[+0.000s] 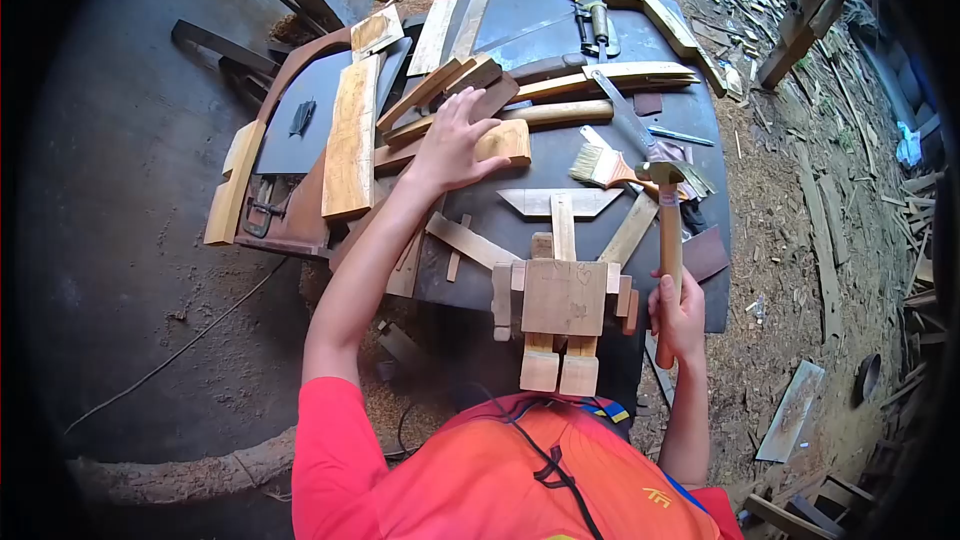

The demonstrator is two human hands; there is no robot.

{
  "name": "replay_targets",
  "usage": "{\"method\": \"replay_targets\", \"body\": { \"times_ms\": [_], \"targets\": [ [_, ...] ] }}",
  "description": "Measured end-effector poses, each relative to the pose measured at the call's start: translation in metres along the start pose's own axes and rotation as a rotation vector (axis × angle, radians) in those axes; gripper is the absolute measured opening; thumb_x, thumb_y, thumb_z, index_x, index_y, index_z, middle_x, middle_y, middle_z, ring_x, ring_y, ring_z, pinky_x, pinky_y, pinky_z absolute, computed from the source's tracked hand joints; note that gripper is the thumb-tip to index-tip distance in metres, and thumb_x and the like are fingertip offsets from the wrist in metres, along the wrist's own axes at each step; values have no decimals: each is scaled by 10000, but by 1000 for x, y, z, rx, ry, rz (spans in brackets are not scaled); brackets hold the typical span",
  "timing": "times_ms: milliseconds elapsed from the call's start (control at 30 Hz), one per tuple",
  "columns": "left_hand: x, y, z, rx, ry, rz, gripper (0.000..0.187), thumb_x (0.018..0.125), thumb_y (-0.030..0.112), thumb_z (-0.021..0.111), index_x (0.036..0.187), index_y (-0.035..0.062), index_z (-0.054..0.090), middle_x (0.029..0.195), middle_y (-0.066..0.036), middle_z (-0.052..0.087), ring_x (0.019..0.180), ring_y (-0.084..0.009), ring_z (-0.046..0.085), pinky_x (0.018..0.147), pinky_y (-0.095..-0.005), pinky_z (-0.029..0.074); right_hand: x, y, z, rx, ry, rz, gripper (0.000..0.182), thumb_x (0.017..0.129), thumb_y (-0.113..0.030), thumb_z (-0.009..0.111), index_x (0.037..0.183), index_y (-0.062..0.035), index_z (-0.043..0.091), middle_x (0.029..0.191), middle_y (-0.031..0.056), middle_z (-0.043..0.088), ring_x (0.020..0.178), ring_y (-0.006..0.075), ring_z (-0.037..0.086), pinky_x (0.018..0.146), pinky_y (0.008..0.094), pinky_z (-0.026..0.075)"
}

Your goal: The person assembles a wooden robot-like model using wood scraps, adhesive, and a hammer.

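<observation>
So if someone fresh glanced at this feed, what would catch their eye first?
Probably the blocky wooden figure at the near edge of the dark table. Then the hammer held upright in the right hand beside it, and the left hand resting on scrap wood pieces farther back.

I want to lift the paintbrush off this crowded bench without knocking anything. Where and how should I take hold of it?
Take the paintbrush by the ferrule just behind its pale bristles, coming straight down from above. Its bristle end points left and lies bare, while the handle end runs right under the hammer head held in the right hand, so that end is probably blocked.
</observation>
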State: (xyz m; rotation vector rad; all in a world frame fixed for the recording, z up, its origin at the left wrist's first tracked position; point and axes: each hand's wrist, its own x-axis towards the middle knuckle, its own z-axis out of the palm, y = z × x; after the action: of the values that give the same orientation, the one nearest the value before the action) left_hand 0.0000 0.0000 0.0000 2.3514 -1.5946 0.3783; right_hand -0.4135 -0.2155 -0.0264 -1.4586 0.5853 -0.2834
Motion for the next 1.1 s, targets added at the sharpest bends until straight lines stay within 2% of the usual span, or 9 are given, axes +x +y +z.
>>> {"method": "replay_targets", "body": {
  "times_ms": [267, 400, 500, 567, 633, 767, 800, 900, 1100],
  "targets": [
    [-10, 17, 13, 71, 25, -35, 463, 924, 336, 834, 1294, 78, 729, 1530, -202, 546, 1487, -414, 464, 1264, -548, 342, 1, 0, 0, 1, 10, -5, 330, 1146, -336, 579, 1192, -11, 614, 703, 6, 593, 486, 65, 491, 443, 241, 377],
    [-29, 68, -17, -136, 101, -79, 488, 931, 323, 830, 1324, 62, 704, 1514, -210, 557, 1454, -431, 496, 1239, -528, 386, 1, 1, 1, -10, 18, -11, 338, 1144, -347, 583, 1201, -16, 618, 704, 6, 598, 486, 60, 492, 442, 234, 375],
    [-59, 124, -55, -483, -68, -15, 666, 867, 453, 871, 1381, 82, 668, 1467, -232, 589, 1412, -416, 533, 1196, -525, 427, 1, 1, 1, -7, 18, -2, 338, 1146, -349, 579, 1205, -18, 618, 705, 5, 598, 484, 58, 491, 442, 231, 375],
    [-86, 155, -65, -638, -205, 76, 811, 807, 425, 919, 1469, 71, 609, 1496, -203, 579, 1408, -433, 546, 1207, -530, 431, 1, 1, 1, -8, 10, 3, 338, 1147, -349, 575, 1206, -19, 616, 704, 5, 598, 482, 57, 490, 442, 230, 375],
    [-101, 182, -68, -623, -286, 106, 899, 777, 432, 933, 1517, 73, 571, 1508, -200, 566, 1417, -421, 535, 1208, -529, 429, 1, 3, 0, -24, 10, 0, 350, 1148, -357, 573, 1215, -15, 611, 703, 7, 594, 478, 58, 487, 437, 232, 373],
    [-114, 198, -54, -492, -172, -13, 1010, 700, 353, 968, 1569, 85, 527, 1531, -191, 535, 1436, -413, 509, 1212, -535, 416, 1, 3, 1, -17, 11, 11, 372, 1147, -372, 573, 1226, -10, 608, 705, 8, 590, 474, 58, 485, 427, 234, 374],
    [-113, 198, -50, -515, -139, -1, 988, 675, 285, 963, 1552, 85, 554, 1508, -181, 552, 1411, -408, 525, 1192, -527, 429, 1, 3, 0, -15, 12, 11, 378, 1146, -377, 574, 1230, -9, 608, 706, 8, 590, 473, 59, 485, 425, 234, 374],
    [-111, 192, -47, -556, -109, 38, 971, 643, 241, 958, 1526, 82, 588, 1476, -169, 577, 1374, -391, 552, 1170, -514, 444, 1, 4, 0, -27, 13, -2, 396, 1145, -393, 573, 1235, -9, 608, 708, 6, 588, 471, 60, 486, 422, 232, 375],
    [-104, 184, -37, -628, -59, 33, 996, 598, 234, 965, 1515, 84, 605, 1448, -139, 609, 1339, -360, 582, 1157, -506, 454, 2, 5, 2, -80, 23, -13, 450, 1151, -466, 530, 1229, -29, 604, 702, -2, 578, 451, 53, 474, 409, 222, 366]
  ]
}}
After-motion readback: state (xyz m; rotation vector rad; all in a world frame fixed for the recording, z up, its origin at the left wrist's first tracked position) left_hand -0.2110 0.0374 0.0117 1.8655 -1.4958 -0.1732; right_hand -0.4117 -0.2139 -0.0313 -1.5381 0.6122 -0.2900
